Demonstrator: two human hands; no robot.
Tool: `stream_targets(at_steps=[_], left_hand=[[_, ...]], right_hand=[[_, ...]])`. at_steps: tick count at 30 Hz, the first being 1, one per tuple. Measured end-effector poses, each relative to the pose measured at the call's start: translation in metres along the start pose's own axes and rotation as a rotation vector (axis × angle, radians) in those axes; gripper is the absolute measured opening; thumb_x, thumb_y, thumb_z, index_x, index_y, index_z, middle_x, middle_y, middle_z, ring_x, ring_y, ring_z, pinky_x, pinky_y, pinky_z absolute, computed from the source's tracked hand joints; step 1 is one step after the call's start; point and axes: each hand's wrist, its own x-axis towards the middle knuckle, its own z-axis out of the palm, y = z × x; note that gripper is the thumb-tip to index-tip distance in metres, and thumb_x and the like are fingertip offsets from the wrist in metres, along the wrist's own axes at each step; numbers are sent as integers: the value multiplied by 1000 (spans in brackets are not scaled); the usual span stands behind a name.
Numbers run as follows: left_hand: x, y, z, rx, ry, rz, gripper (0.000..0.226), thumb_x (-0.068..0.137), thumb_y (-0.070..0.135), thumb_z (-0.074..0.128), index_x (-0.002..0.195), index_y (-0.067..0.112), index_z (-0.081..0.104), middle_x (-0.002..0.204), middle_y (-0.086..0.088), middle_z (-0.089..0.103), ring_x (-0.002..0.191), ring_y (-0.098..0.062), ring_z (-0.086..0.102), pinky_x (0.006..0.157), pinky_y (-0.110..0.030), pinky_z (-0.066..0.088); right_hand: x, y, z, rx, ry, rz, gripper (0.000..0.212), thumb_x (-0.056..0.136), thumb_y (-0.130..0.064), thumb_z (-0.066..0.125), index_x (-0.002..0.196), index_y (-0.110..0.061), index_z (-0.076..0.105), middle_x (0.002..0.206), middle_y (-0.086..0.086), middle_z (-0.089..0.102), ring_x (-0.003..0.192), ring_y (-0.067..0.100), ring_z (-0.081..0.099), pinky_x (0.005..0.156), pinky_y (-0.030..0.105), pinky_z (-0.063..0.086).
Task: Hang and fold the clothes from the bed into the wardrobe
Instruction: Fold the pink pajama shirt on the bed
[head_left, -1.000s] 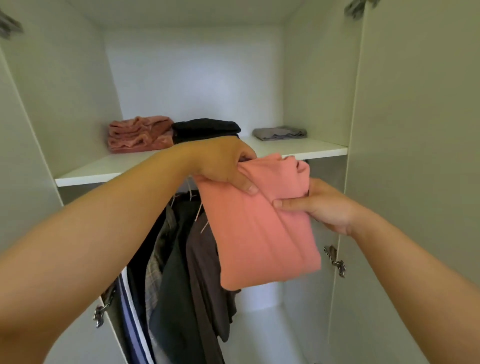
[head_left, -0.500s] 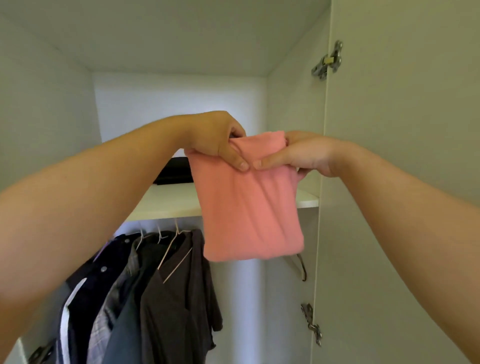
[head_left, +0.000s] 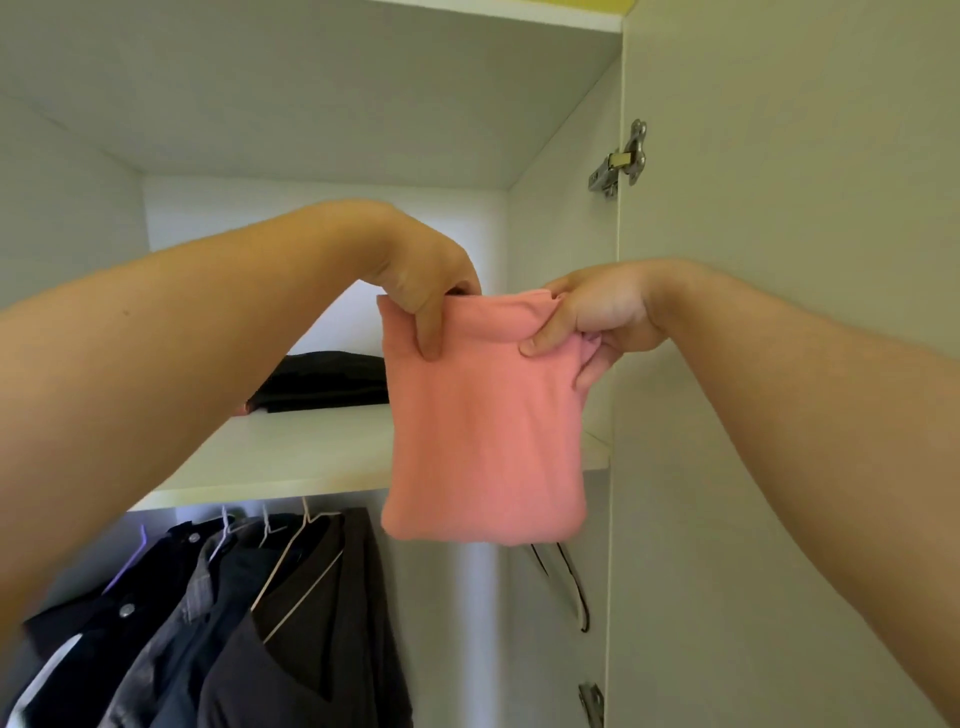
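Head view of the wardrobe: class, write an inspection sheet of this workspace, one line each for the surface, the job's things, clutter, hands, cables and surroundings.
Surface: white shelf across the wardrobe, above the hanging clothes.
Job's things: folded pink garment held in the air in front of the shelf, hanging from its top edge; folded black garment lying on the shelf; dark clothes on hangers below it.
Clutter: thin hanger near the right wall, partly hidden behind the pink garment.
Hands: left hand pinches the pink garment's top left corner; right hand grips its top right corner.
Cables: nothing seen.
Surroundings: open wardrobe door at right, with a metal hinge.
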Motion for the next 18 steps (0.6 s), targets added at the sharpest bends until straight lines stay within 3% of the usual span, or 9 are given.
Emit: stream_targets(at_steps=[2, 6, 8, 10, 12, 14, 16, 18], left_hand=[[16, -3, 1, 22, 85, -32, 29, 73, 16, 85, 90, 29, 64, 94, 5, 67, 84, -17, 66, 63, -27, 51], [40, -15, 5, 137, 399, -51, 22, 76, 12, 70, 96, 17, 61, 90, -2, 62, 84, -26, 60, 58, -29, 42], [50, -20, 23, 244, 585, -38, 22, 76, 12, 62, 96, 18, 55, 89, -1, 59, 85, -29, 59, 60, -31, 39], [62, -20, 57, 345, 703, 9, 21, 80, 12, 58, 94, 23, 47, 96, -3, 59, 90, -31, 60, 64, -34, 35], [75, -15, 106, 362, 686, 74, 21, 84, 9, 55, 101, 22, 51, 105, -5, 60, 97, -31, 61, 68, -35, 34], [86, -7, 153, 267, 564, 173, 23, 86, 11, 57, 107, 19, 56, 108, -4, 62, 99, -29, 60, 71, -36, 41], [93, -5, 175, 51, 397, 298, 29, 84, 31, 67, 110, 21, 63, 108, 0, 67, 100, -25, 63, 80, -37, 51], [94, -13, 165, -246, 229, 297, 47, 75, 61, 66, 110, 30, 70, 108, 9, 72, 99, -15, 66, 89, -36, 54]], right_hand=[[12, 4, -4, 90, 76, -35, 41, 82, -6, 80, 118, -17, 64, 116, 8, 67, 95, 28, 71, 70, 43, 63], [45, 12, -2, 94, 453, -198, 33, 83, 3, 72, 109, -7, 54, 99, 15, 64, 76, 30, 68, 74, 54, 62], [65, 21, 1, -8, 639, -267, 31, 78, -1, 68, 103, -5, 50, 92, 18, 64, 75, 28, 63, 70, 53, 61], [80, 35, 9, -167, 678, -267, 34, 80, -7, 63, 112, -9, 49, 96, 16, 66, 84, 29, 62, 72, 43, 56], [91, 56, 26, -422, 513, -205, 47, 85, -8, 58, 130, -17, 49, 108, 10, 67, 100, 30, 64, 80, 30, 49], [96, 81, 47, -699, 329, -113, 47, 84, -11, 60, 129, -23, 55, 116, 5, 68, 106, 28, 63, 84, 27, 48], [94, 98, 63, -844, 250, -63, 35, 85, -13, 59, 118, -23, 59, 115, 7, 68, 102, 29, 62, 82, 30, 49], [95, 101, 66, -927, 259, -54, 29, 84, -15, 56, 112, -22, 57, 113, 9, 66, 96, 31, 60, 75, 31, 47]])
